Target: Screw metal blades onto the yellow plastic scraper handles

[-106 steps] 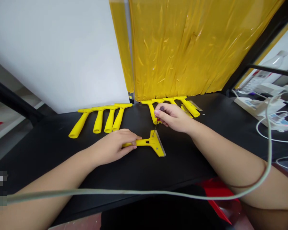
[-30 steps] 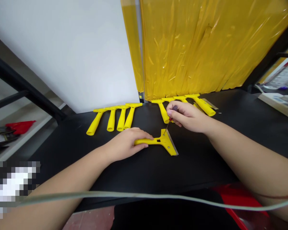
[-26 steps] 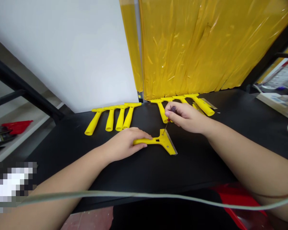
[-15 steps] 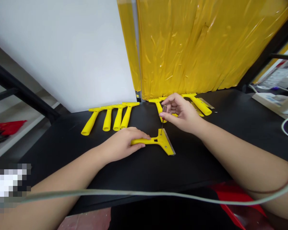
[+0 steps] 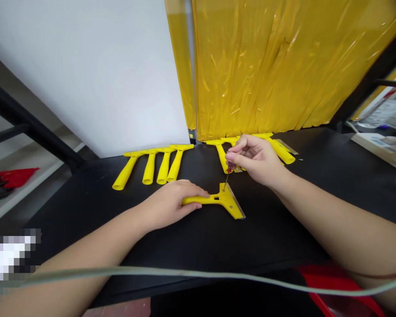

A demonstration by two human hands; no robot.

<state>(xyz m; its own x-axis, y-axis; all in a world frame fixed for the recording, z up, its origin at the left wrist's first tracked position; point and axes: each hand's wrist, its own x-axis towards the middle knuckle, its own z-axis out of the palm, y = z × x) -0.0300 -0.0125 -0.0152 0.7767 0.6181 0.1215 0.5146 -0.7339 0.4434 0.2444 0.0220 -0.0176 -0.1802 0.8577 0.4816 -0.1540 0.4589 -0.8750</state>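
Note:
On the black tabletop lies a yellow scraper (image 5: pixel 229 201) with a metal blade along its right end. My left hand (image 5: pixel 171 202) is closed round its handle and keeps it flat. Pinched in the fingers of my right hand (image 5: pixel 255 158) is a small screwdriver (image 5: pixel 229 169) with a dark red handle. Its tip meets the scraper's head at the upper screw spot, while a second screw (image 5: pixel 231 207) shows lower on the head. My palm and fingers hide part of the scraper's handle.
Several yellow scraper handles (image 5: pixel 128 171) line the back left. More scrapers (image 5: pixel 284 152) lie behind my right hand, near a tiny screw (image 5: pixel 300 160). A pale cable (image 5: pixel 185 273) crosses the foreground. White board (image 5: pixel 119 79) and yellow wrapped sheeting (image 5: pixel 257 70) stand at the back.
My right hand's fingers have shifted on the screwdriver, whose handle now leans more to the right. The whole view has drifted slightly; my left hand still grips the scraper.

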